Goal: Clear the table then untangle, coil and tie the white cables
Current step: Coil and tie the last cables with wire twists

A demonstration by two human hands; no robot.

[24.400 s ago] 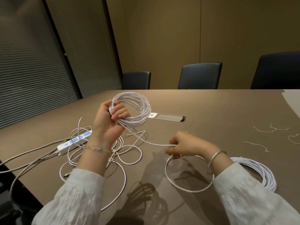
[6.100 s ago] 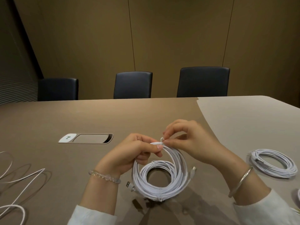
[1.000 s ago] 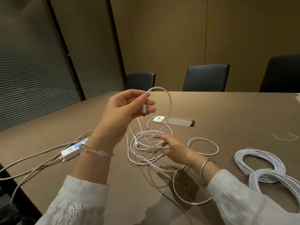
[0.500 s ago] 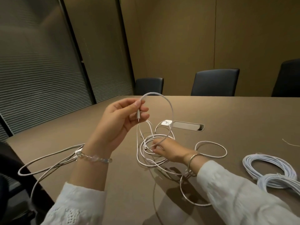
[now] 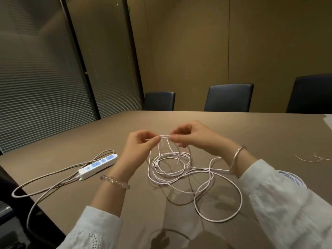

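Both grips, left hand (image 5: pixel 142 146) and right hand (image 5: pixel 192 139), pinched on loose white cable (image 5: pixel 179 169), power strip (image 5: pixel 98 165) alongside.

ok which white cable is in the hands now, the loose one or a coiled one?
The loose white cable sprawled mid-table: left hand and right hand both pinch one raised strand of it. The coiled bundle lies untouched behind the right sleeve.

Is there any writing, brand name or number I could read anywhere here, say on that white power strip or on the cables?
No text can be read.
Power strip: blue patches around the sockets and at one end, any print too small and blurred to read.
Loose white cable: no marking shows.
Table, chairs and wall: no words, labels or signs.
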